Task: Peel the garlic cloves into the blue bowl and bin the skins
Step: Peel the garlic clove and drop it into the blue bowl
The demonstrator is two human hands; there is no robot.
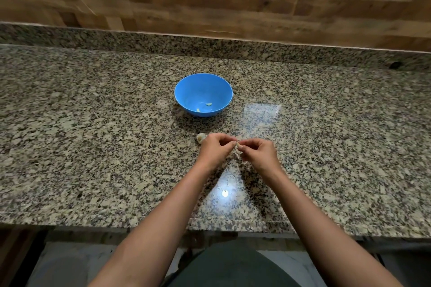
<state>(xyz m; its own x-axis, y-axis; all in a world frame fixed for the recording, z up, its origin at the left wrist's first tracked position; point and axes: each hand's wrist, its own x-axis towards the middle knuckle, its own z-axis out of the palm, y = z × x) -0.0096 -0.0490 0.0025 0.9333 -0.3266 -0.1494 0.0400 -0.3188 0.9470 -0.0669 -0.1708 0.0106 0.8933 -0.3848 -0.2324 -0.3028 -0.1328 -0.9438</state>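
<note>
Garlic clove (238, 144) sits pinched between the fingertips of the left hand (214, 150) and the right hand (259, 154), just above the speckled table (93, 147), with loose skin (236, 157) hanging under it. More unpeeled garlic (201, 138) lies on the table just beside the left hand. The blue bowl (186, 91) stands farther back and holds two peeled cloves (208, 104).

Overhead glare on countertop (225, 193), bowed edges, wall (163, 7) seemingly blurred
</note>
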